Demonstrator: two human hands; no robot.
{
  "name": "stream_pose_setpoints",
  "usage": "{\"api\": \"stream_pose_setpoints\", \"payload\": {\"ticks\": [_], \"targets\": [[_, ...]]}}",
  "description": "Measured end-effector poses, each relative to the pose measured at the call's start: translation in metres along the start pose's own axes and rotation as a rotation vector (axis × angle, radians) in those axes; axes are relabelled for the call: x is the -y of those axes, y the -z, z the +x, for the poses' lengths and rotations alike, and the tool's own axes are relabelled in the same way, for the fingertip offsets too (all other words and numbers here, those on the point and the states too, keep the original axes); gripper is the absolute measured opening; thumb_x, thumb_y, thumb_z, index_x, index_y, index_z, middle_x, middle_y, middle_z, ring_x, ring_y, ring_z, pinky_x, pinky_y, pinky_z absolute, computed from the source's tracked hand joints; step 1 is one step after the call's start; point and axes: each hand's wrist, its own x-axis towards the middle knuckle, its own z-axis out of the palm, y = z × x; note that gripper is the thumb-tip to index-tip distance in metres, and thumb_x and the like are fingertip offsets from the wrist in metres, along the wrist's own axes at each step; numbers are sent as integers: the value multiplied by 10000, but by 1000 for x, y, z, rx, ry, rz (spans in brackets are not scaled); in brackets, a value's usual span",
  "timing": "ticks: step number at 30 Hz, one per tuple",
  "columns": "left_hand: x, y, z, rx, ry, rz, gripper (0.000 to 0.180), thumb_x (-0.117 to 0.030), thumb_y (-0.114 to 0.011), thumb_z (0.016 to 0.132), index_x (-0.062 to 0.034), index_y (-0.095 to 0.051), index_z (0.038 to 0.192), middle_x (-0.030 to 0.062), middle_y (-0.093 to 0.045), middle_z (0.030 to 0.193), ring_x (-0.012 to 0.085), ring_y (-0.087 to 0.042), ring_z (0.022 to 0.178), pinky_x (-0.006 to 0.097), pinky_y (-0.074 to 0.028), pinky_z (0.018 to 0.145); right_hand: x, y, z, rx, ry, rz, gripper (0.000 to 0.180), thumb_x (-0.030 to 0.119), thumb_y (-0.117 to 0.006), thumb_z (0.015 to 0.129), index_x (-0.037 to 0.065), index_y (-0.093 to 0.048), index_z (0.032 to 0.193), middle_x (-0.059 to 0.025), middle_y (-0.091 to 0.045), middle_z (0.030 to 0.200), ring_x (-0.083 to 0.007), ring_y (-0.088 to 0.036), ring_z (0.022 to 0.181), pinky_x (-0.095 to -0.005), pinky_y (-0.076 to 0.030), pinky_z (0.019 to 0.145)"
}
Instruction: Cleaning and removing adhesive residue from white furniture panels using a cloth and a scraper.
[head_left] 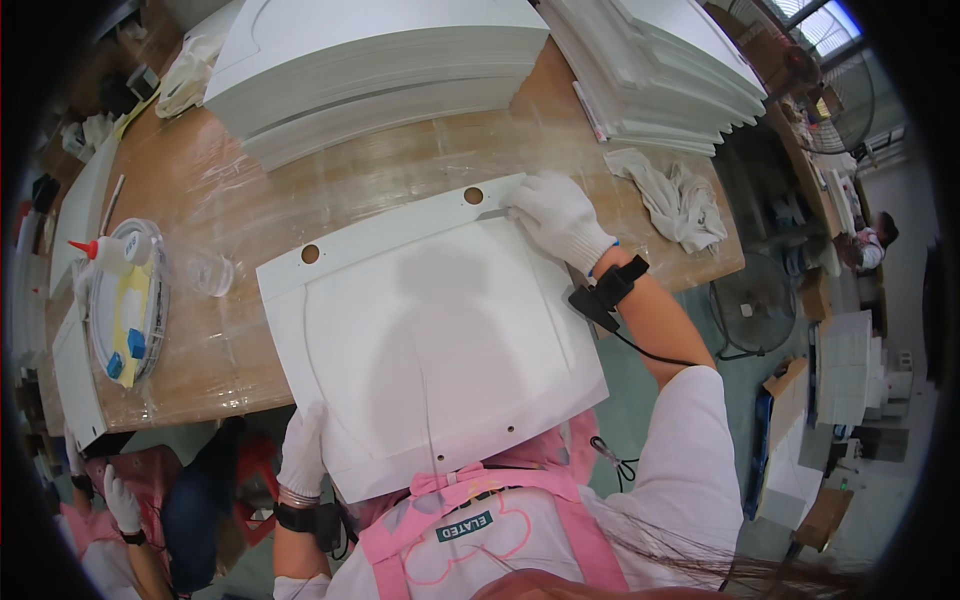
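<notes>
A white panel (440, 330) lies across the table's near edge, its near side overhanging by my body. Two round holes pierce its far strip, and two small dark holes sit along the near edge. My right hand (555, 215), in a white knit glove, is closed at the panel's far right corner with the fingers curled over the edge. My left hand (304, 450), gloved alike, grips the panel's left edge near its near corner; its fingertips are partly hidden. A dark shadow falls over the middle of the panel.
Stacks of white panels (400, 100) stand at the far side, with another stack (670, 80) to their right. A crumpled cloth (675, 200) lies at right. An oval tray (96, 330) at left carries a red-tipped bottle (110, 252). A co-worker's gloved hand (122, 502) shows lower left.
</notes>
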Motion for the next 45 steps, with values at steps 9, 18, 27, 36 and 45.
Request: {"api": "stream_pose_setpoints", "payload": {"ticks": [9, 18, 27, 36, 45], "targets": [[-11, 2, -11, -56, -90, -283, 465, -218, -516, 1032, 33, -470, 1420, 124, -612, 1299, 215, -622, 1131, 340, -500, 985, 1, 39, -32, -22, -867, 709, 254, 229, -560, 987, 18, -656, 1092, -89, -676, 893, -203, -624, 823, -333, -493, 785], [-7, 23, -4, -139, -76, -46, 522, -208, -486, 1021, 62, -400, 1459, 167, -561, 1370, 269, -580, 1221, 381, -463, 1048, 1, 29, -59, 36, -834, 773, 226, 174, -573, 966, -22, -645, 1049, -64, -665, 883, -139, -604, 817, -300, -491, 772], [-19, 17, 1, -102, -88, -154, 497, -191, -513, 1015, 56, -417, 1435, 171, -566, 1361, 297, -568, 1247, 403, -475, 1058, 17, 6, -31, 19, -225, 308, 203, 74, -679, 855, 94, -666, 1056, -104, -639, 893, -315, -635, 831, -413, -514, 743], [-21, 19, 0, -150, -22, -66, 616, -273, -567, 987, 77, -388, 1461, 173, -546, 1394, 272, -560, 1249, 377, -445, 1058, 17, 3, -12, 21, -81, 137, 279, 98, -731, 803, 112, -671, 1075, -91, -644, 898, -305, -626, 795, -412, -502, 684], [-23, 23, 1, -112, -4, 94, 527, -280, -513, 1011, 61, -463, 1410, 145, -597, 1315, 229, -588, 1163, 352, -467, 995, 9, -12, 5, -38, 51, 87, 232, 87, -720, 803, 99, -649, 1023, -104, -635, 924, -326, -620, 835, -428, -497, 705]]}}
